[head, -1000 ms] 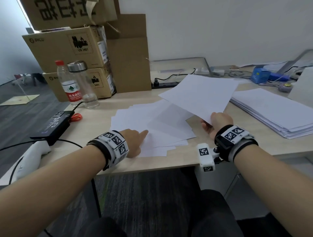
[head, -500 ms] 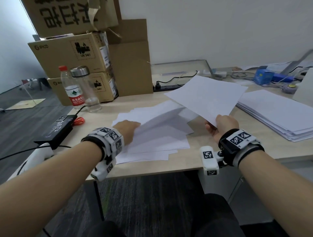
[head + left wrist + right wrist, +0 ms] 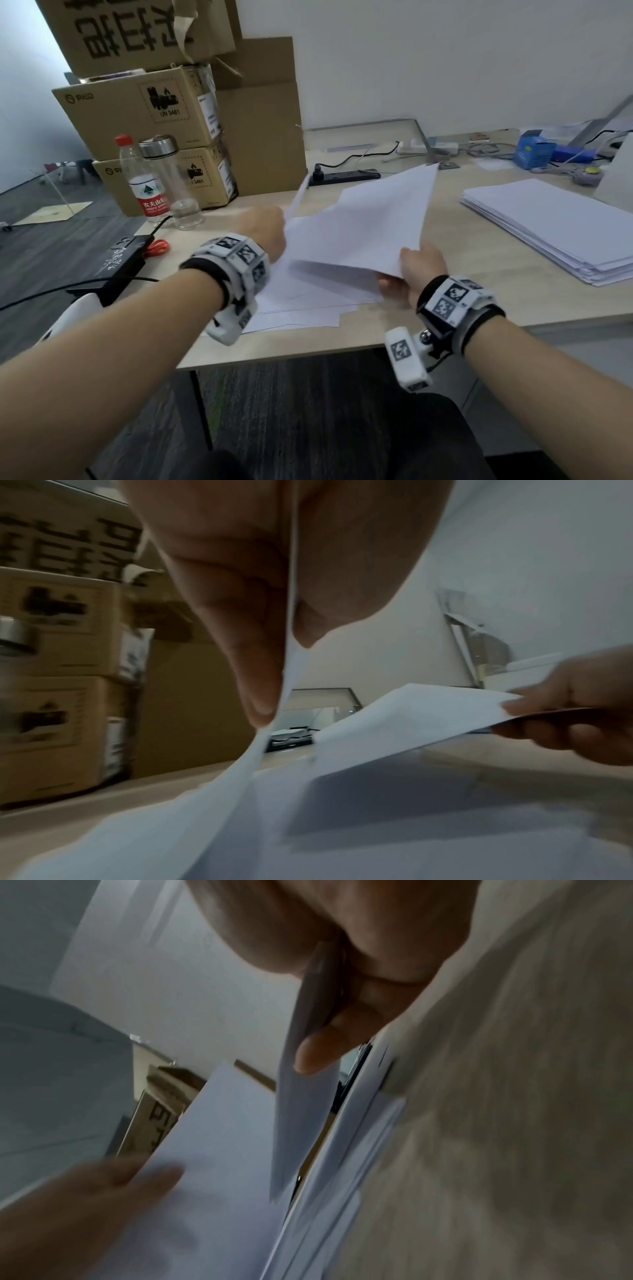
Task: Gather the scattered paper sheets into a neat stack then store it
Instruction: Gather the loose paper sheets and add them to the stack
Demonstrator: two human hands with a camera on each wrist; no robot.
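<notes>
Over the pale wooden desk (image 3: pixel 479 274), seen from the head, our left hand (image 3: pixel 263 229) pinches a loose white sheet (image 3: pixel 322 240), raised on edge, beside the white sheets (image 3: pixel 387 212) gripped in our right hand (image 3: pixel 421 263). More scattered white paper (image 3: pixel 308 301) lies flat beneath, and a tidy white paper pile (image 3: pixel 555 222) sits well to the right.

From the left wrist, thumb and fingers (image 3: pixel 260 691) close on the sheet's edge; the right hand's bundle lies to its right, long axis running away from us.

From the right wrist, thumb and fingers (image 3: pixel 318 1053) clamp the bundle's near corner. We judge the sheet must slide rightwards onto it.
</notes>
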